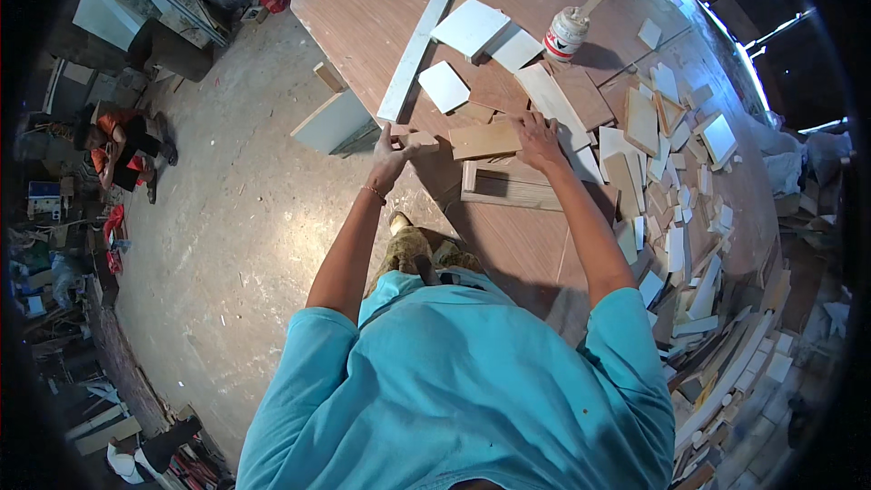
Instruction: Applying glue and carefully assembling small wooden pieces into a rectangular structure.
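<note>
A small wood block (419, 142) is pinched in my left hand (388, 163), beside the table's left edge. My right hand (537, 143) has its fingers closed on the right end of a short light-brown wooden board (483, 140). A narrow gap separates the block from that board. Just below the board, on the table, sits a wooden piece (517, 200) with raised edges and a shadowed hollow. Beyond my hands lie a white-faced board with cut corners (445, 86) and a long pale strip (425, 41).
Past the boards stands a white jar (566, 34) with a stick in it. Many wood offcuts (671, 191) cover the right of the brown table (381, 0). A board (331, 122) leans beside its left edge. One person (118, 145) crouches on the far left.
</note>
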Demonstrator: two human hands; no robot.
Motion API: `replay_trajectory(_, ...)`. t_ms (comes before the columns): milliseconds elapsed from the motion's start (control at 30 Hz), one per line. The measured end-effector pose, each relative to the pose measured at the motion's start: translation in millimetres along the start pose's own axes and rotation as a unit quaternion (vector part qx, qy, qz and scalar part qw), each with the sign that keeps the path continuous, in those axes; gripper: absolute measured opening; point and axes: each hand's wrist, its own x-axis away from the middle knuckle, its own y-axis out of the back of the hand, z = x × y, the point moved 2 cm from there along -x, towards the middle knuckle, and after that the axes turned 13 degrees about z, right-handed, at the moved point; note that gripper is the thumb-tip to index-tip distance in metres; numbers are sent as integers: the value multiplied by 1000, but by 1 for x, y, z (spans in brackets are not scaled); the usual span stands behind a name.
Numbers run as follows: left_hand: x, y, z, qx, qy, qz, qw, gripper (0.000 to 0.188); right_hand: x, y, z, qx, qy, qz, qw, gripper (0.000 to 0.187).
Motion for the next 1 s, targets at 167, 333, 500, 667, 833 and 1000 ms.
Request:
replay_trajectory(167, -9, -26, -16, 12, -21, -28, 999, 85, 4, 5, -8, -17, -34, -20, 999, 53)
replay_trajectory(333, -25, -41, -10, -10, -96, -91, 991, 75, 13, -2, -28, -82, -67, -46, 993, 48)
replay_trajectory(500, -29, -40, -8, -210, -100, -57, 971, 78, 36, 10, -24, -65, -20, -240, 968, 30)
replay_trajectory(667, -21, -58, -60, -382, -107, -101, 912, 81, 49, 16, -38, -176, -13, -256, 951, 29)
replay_trajectory(833, -23, -84, -108, -177, -206, 104, 957, 87, 75, 61, -28, -245, 28, -248, 937, 31)
replay_trajectory(1000, -26, -86, -126, 77, -141, 206, 965, 35, 105, 107, -11, -187, 46, -301, 934, 38)
